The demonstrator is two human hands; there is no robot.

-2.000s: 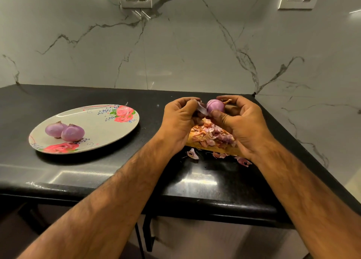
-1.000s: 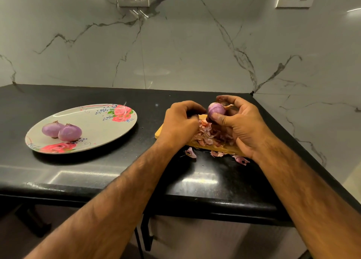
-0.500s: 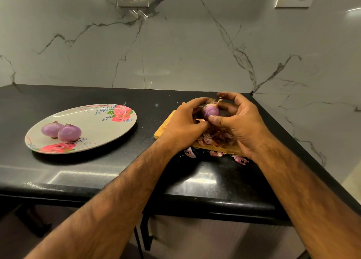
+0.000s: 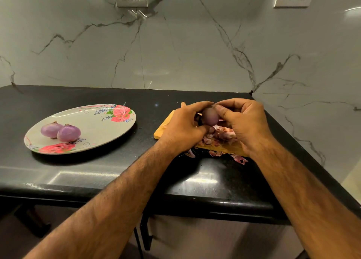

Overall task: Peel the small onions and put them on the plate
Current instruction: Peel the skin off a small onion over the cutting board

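Both hands meet over a wooden board (image 4: pixel 163 128), the left hand (image 4: pixel 184 126) and right hand (image 4: pixel 246 121) each curled around one small onion (image 4: pixel 210 117) held between them. Loose peels (image 4: pixel 220 136) lie just beneath the hands. Well to the left of the left hand, two peeled onions (image 4: pixel 60 132) sit touching on the flowered plate (image 4: pixel 101 129) on the worktop (image 4: pixel 97 172).
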